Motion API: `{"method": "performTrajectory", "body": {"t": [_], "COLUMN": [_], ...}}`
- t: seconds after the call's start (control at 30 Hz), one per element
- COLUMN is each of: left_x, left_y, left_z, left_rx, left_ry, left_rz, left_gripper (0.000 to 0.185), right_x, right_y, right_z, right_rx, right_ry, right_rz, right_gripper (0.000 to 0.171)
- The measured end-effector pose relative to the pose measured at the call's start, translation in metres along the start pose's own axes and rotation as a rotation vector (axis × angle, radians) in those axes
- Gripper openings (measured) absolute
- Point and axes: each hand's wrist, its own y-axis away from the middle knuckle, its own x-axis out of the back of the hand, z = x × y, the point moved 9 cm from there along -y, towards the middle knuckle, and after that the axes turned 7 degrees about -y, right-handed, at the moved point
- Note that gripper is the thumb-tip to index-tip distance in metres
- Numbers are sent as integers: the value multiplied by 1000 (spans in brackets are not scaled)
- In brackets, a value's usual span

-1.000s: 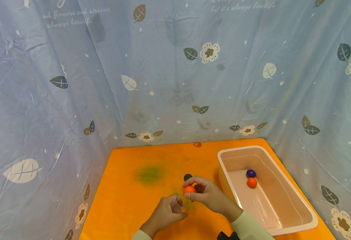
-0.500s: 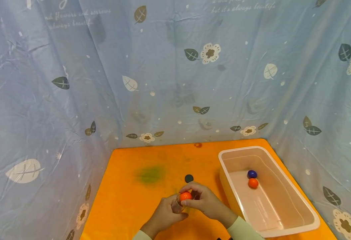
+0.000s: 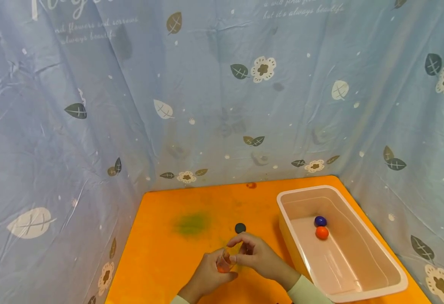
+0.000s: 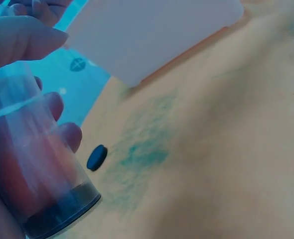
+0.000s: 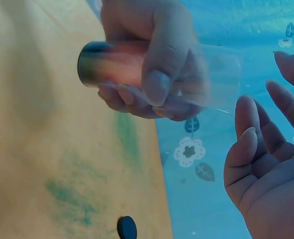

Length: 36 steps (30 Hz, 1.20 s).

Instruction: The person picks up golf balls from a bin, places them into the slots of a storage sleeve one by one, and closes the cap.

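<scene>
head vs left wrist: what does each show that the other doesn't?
Head only: the right hand beside the tube's mouth, holding nothing, and a blue ball and an orange ball lying in the white bin.
Left wrist only: the clear tube close up, with its dark base and something orange inside.
Both: the left hand gripping the tube, the dark cap on the orange table, and the green smudge.

An orange counter [image 3: 161,253] with a green smudge [image 3: 191,223], a white bin [image 3: 374,291] holding orange [image 3: 322,232] and blue balls [image 3: 320,221], and a blue leaf-and-flower-patterned curtain [image 3: 207,93].
</scene>
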Motion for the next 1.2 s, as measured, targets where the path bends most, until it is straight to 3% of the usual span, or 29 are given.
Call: {"method": "performTrajectory", "body": {"t": [0.3,0.5,0.67,1.2], "left_x": [-2,-1,0,3], "left_y": [3,4,5,8], "left_z": [-7,-11,-15,-18], "left_rx": [31,67,102,154], "left_ry": [-15,-10,2,53], "left_rz": [-22,-23,-19,-5], "left_gripper": [23,24,24,25], "right_x": [21,35,50,164], "right_y": [-1,-3,-3,25], "right_z": [-17,-43,-68,-108], "right_rx": [42,103,108,81], "right_ry": [31,41,130,413], "right_rz": [46,64,105,419], "right_gripper": [23,25,32,53]}}
